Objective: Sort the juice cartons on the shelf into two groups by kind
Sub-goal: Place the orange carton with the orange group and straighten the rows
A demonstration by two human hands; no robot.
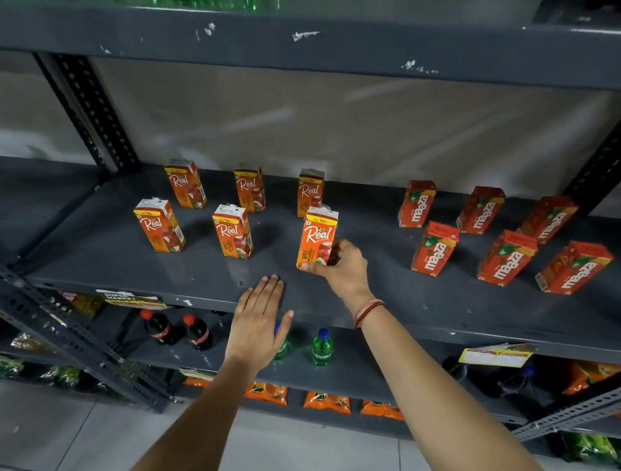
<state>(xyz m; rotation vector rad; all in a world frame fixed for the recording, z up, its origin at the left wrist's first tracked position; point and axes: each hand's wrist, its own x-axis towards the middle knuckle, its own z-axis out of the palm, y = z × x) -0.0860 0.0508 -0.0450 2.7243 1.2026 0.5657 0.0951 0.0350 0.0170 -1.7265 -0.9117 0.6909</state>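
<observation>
Gripping the lower end of an orange Real apple carton [316,236], the right hand [341,266] pinches it between thumb and fingers; the carton stands near the front middle of the grey shelf [116,247]. The left hand [260,321] lies flat and spread at the shelf's front edge, holding nothing. Five other Real cartons [232,231] stand to the left, and seven red Maaza cartons [434,248] are grouped on the right.

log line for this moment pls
right hand: gripping orange Real apple juice carton | left hand: flat on grey metal shelf edge | red Maaza cartons: grouped right
</observation>
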